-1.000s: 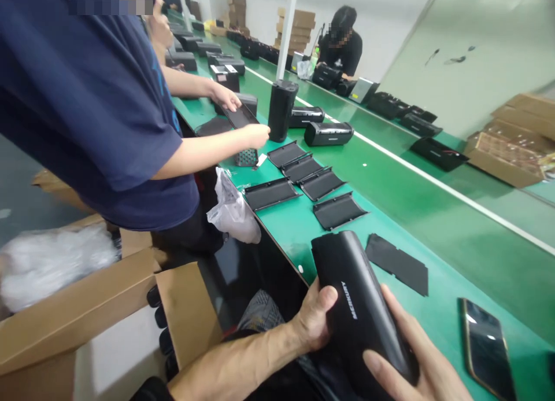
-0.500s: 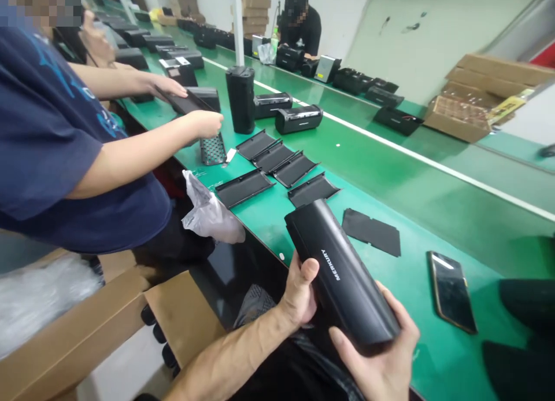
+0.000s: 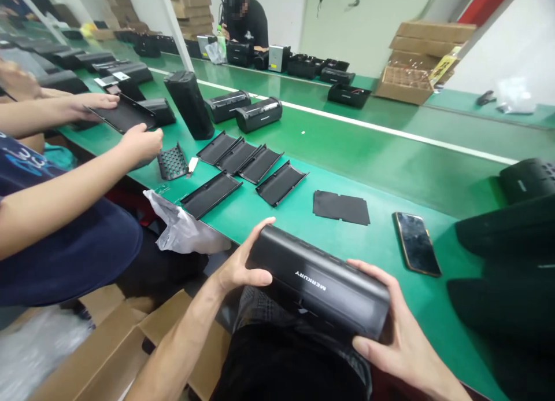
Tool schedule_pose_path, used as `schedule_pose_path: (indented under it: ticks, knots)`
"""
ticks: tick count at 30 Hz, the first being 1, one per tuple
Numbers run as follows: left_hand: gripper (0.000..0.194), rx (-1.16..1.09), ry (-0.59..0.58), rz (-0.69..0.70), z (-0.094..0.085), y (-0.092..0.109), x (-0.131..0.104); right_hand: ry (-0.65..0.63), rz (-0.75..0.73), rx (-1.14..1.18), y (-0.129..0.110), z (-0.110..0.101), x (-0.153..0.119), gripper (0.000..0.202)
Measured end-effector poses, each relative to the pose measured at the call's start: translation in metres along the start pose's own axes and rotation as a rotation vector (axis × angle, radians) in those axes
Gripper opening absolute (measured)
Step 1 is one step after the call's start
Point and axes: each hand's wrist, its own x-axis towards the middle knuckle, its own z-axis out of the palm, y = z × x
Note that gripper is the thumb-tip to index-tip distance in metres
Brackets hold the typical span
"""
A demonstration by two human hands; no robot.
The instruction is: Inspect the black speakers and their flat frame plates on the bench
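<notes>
Between my two hands is a black speaker housing (image 3: pixel 321 279) with white MERKURY lettering, held lengthwise above my lap at the table's near edge. My left hand (image 3: pixel 245 268) grips its left end, thumb on the near face and fingers over the top. Around the right end curls my right hand (image 3: pixel 394 320), thumb low on the near side. The underside of the housing is hidden. Beyond it, a flat black sheet (image 3: pixel 341 208) with notched edges lies on the green table (image 3: pixel 381 184). Several curved black panels, one a black panel (image 3: pixel 282 183), lie to the left of that sheet.
A phone (image 3: pixel 416 243) lies at the right, near dark housings (image 3: pixel 507 233). At left a co-worker's hands hold a black panel (image 3: pixel 125 113) above a perforated grille (image 3: pixel 173 161). A plastic bag (image 3: pixel 182 227) hangs over the edge above an open carton (image 3: pixel 108 343).
My hands have turned the housing from steeply slanted to nearly level across my view. The co-worker's hands have lifted a panel off the grille area. My view has swung to the right.
</notes>
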Motion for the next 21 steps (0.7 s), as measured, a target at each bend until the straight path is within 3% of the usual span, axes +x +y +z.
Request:
schedule_pose_path:
  ticks: [5,10,15,18,21]
  knots:
    - [0.1,-0.064,0.145,0.039,0.014,-0.014,-0.004,0.167,-0.055,0.047,0.003,0.015,0.0,0.091]
    - [0.098,0.013,0.188,0.053,0.021,-0.016,-0.004,0.283,-0.096,0.017,0.007,0.028,-0.003,0.077]
    - [0.095,-0.084,0.274,0.072,0.029,-0.03,-0.002,0.288,-0.045,0.029,-0.003,0.015,-0.001,0.073]
    - [0.088,-0.301,0.324,0.084,0.038,-0.04,0.0,0.271,-0.023,0.156,-0.011,0.004,0.003,0.088]
    - [0.064,-0.59,0.315,0.091,0.057,-0.049,0.008,0.323,-0.13,0.304,-0.01,0.013,0.014,0.118]
